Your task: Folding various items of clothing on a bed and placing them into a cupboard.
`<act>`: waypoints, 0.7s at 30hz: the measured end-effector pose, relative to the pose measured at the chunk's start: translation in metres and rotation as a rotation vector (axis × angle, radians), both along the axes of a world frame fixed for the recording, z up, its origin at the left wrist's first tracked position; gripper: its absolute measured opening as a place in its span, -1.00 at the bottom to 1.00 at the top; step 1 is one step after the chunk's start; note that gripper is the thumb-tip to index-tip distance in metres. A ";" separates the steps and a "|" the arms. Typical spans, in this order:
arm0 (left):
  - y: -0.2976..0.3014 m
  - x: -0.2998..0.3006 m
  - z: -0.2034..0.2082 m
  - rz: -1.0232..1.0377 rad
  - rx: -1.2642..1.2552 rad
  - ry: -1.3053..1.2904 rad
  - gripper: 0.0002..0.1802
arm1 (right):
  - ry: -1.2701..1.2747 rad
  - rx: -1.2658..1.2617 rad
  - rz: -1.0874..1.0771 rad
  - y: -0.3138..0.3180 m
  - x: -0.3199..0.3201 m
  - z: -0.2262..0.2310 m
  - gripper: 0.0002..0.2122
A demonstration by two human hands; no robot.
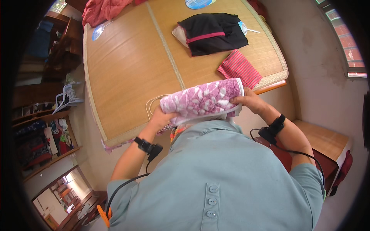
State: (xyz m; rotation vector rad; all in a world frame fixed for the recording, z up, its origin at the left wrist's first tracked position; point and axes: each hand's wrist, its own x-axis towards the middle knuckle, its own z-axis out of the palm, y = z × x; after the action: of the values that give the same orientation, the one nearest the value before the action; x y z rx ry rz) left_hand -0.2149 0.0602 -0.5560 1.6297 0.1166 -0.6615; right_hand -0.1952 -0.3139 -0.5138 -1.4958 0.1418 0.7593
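A folded, thick pink-and-white floral cloth (200, 98) with white edging is held in front of my chest, at the near edge of the bed. My left hand (161, 117) grips its left end, fingers partly hidden by the fabric. At its right end, my right hand (249, 101) pinches the cloth with the thumb on top. Just beyond my right hand lies a folded red striped cloth (241, 69). Farther back is a black garment (216, 34) with a pink stripe. A loop of pale cord (149, 106) rests beside my left hand.
A woven mat (127, 69) covers the bed. Hand fans (98, 32) and a red quilt (104, 11) lie toward its far side. Shelves with clothes (42, 142) and a white hanger (66, 98) stand left. A wooden cabinet (322, 138) is at the right, near the wall.
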 end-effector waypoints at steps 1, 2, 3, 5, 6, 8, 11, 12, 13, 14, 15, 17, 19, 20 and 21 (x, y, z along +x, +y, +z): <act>-0.001 0.011 -0.004 -0.003 -0.002 -0.008 -0.37 | 0.013 -0.013 -0.027 -0.003 0.003 -0.002 -0.68; -0.008 0.023 -0.006 -0.003 0.173 -0.093 -0.37 | 0.013 -0.002 -0.043 -0.001 0.008 0.007 -0.69; -0.011 0.031 -0.002 0.006 0.349 -0.187 -0.36 | 0.000 -0.005 -0.043 -0.001 0.013 0.010 -0.69; -0.005 0.039 -0.030 0.105 0.306 -0.291 -0.34 | -0.316 -0.263 -0.057 -0.006 0.021 0.015 -0.64; -0.012 0.044 -0.019 0.121 0.170 -0.083 -0.30 | -0.322 -0.275 -0.078 -0.007 0.020 0.018 -0.64; -0.029 0.051 0.003 0.119 0.035 0.120 -0.25 | -0.723 -0.571 -0.118 0.001 0.017 0.026 -0.58; -0.068 0.057 0.019 0.088 -0.399 0.601 -0.20 | -1.118 -0.832 -0.020 0.021 0.007 0.034 -0.51; -0.082 0.061 0.018 0.161 -0.551 0.616 -0.17 | -1.213 -0.795 0.056 0.028 0.003 0.026 -0.45; -0.096 0.065 0.016 0.233 -0.701 0.631 -0.14 | -1.284 -0.704 0.151 0.033 -0.005 0.022 -0.40; -0.106 0.066 0.008 0.357 -0.760 0.674 -0.26 | -1.299 -0.665 0.287 0.038 -0.016 0.018 -0.36; -0.111 0.065 -0.007 0.341 -0.755 0.679 -0.26 | -1.293 -0.671 0.334 0.048 -0.022 0.013 -0.31; -0.116 0.055 -0.038 0.302 -0.597 0.610 -0.41 | -1.104 -0.720 0.524 0.046 -0.028 0.014 -0.37; -0.110 0.055 -0.051 0.372 -0.614 0.664 -0.55 | -0.841 -0.562 0.532 0.032 -0.024 0.013 -0.36; -0.102 0.054 -0.060 0.400 -0.507 0.566 -0.58 | -0.589 -0.387 0.549 0.024 -0.023 0.012 -0.33; -0.097 0.055 -0.063 0.424 -0.401 0.463 -0.60 | -0.585 -0.390 0.533 0.011 -0.018 -0.002 -0.33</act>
State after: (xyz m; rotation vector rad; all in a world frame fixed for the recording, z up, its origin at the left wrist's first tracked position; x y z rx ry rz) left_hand -0.1596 -0.0372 -0.6187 1.0024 0.6102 -0.6680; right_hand -0.2132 -0.3032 -0.5162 -2.1080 -0.6031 0.6968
